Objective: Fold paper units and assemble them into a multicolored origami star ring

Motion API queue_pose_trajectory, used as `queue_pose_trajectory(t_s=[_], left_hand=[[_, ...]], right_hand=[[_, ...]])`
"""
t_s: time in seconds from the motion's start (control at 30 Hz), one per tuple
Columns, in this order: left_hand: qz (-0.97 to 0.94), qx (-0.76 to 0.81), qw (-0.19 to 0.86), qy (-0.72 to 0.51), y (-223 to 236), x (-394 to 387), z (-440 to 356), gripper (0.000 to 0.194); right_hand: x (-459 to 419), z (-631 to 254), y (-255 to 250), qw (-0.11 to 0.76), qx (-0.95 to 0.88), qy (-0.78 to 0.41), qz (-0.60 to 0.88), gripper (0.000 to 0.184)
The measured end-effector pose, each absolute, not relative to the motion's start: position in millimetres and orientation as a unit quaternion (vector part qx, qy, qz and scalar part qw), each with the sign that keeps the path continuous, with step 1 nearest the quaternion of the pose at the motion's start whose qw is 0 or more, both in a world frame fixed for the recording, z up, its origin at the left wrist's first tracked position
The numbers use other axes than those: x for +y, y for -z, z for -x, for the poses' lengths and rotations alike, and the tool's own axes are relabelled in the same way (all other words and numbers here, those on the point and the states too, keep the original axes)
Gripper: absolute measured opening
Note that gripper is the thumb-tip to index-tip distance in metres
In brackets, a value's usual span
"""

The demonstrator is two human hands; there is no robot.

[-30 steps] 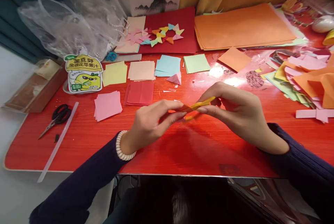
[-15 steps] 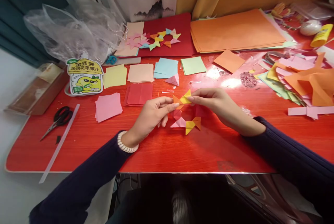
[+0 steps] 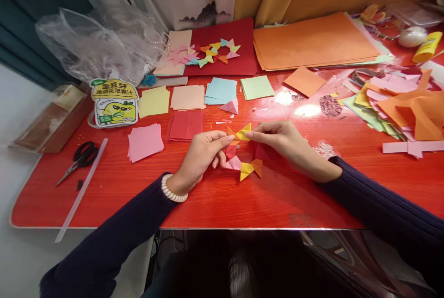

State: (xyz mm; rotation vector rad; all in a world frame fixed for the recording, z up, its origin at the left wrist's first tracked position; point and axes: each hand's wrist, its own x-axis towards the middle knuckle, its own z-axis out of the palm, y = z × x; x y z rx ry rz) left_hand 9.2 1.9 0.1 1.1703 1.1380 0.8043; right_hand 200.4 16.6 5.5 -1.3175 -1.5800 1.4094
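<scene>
My left hand [image 3: 203, 155] and my right hand [image 3: 282, 143] both pinch a ring of folded paper pieces [image 3: 243, 157] in orange, yellow, pink and red, which rests on the red table [image 3: 215, 201]. The fingertips of both hands meet at the ring's far side, on a yellow and orange piece [image 3: 240, 133]. A yellow and orange pair [image 3: 250, 168] forms the near side of the ring. A lone pink folded triangle [image 3: 231, 106] lies just beyond the hands.
Stacks of square paper lie behind: pink [image 3: 145, 141], red [image 3: 186, 124], yellow [image 3: 154, 101], peach [image 3: 188, 96], blue [image 3: 221, 90], green [image 3: 257, 87]. A finished paper ring [image 3: 204, 52] sits on dark red card. Scissors [image 3: 78, 159], a juice pouch [image 3: 114, 102], orange sheets [image 3: 314, 40] and scraps [image 3: 405, 103] surround.
One second ago both hands held the paper ring edge-on above the table. It has since come down flat onto the table, further from me, with both hands still pinching its far side.
</scene>
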Motion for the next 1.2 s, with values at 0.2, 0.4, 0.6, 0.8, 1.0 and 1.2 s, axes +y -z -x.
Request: queue_pose_trajectory(t_s=[0.2,0.4,0.6,0.8,1.0,1.2], left_hand=[[-0.507,0.489,0.619,-0.348,-0.9,2.1,-9.6,0.021],[-0.541,0.504,0.602,-0.302,-7.3,4.1,-10.2,0.019],[-0.54,0.526,0.576,-0.316,-4.7,8.6,-9.8,0.022],[-0.55,0.52,0.587,-0.289,-6.2,9.6,-9.7,0.018],[-0.552,0.515,0.59,-0.287,-7.5,9.2,-8.5,0.019],[-0.539,0.497,0.614,-0.292,-7.7,8.6,-5.9,0.018]], right_hand=[[17.1,-201.3,-7.2,0.305,-0.603,-0.547,0.493,0.03],[27.9,-207.9,-6.7,0.251,-0.664,-0.521,0.473,0.032],[63.3,-199.2,3.5,0.367,-0.712,-0.306,0.514,0.025],[90.1,-180.3,17.1,0.274,-0.828,-0.112,0.476,0.034],[88.3,-183.4,21.2,0.286,-0.828,-0.135,0.462,0.013],[69.7,-194.5,14.7,0.413,-0.72,-0.308,0.464,0.018]])
